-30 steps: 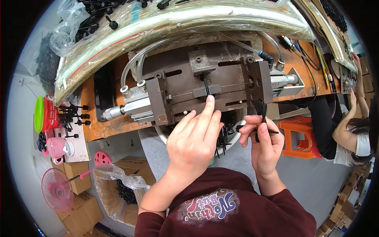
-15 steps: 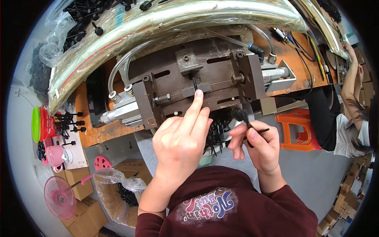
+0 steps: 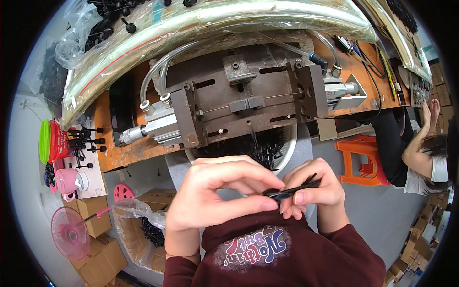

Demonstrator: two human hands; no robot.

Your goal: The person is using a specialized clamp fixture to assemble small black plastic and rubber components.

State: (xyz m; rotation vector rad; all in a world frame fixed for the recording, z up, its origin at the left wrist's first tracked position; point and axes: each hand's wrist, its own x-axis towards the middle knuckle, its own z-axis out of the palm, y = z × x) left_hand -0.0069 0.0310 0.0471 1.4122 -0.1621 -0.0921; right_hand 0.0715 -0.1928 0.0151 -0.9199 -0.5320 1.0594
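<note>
In front of my chest both hands meet on black thin-stemmed plastic parts (image 3: 285,193). The thumb and fingers of my left hand (image 3: 222,189) pinch the head end of one. My right hand (image 3: 318,189) is closed around the stems; more than one stem shows there, but how many is hidden by the fingers. Beyond the hands stands a brown metal fixture (image 3: 224,126) with a small grey block (image 3: 247,104) at its middle and a metal bracket (image 3: 236,71) behind. No black part sits in its centre.
Air cylinders (image 3: 160,126) with clear hoses flank the fixture on an orange bench (image 3: 107,155). Under it stands a white basket (image 3: 290,146) of black parts. At left are a pink fan (image 3: 70,234) and a lined carton (image 3: 131,239). An orange stool (image 3: 356,160) and another person (image 3: 418,150) are at right.
My left hand has left the fixture's centre, where its finger touched a black part, and come down to my right hand. That part is gone from the fixture, and the side rods have drawn back.
</note>
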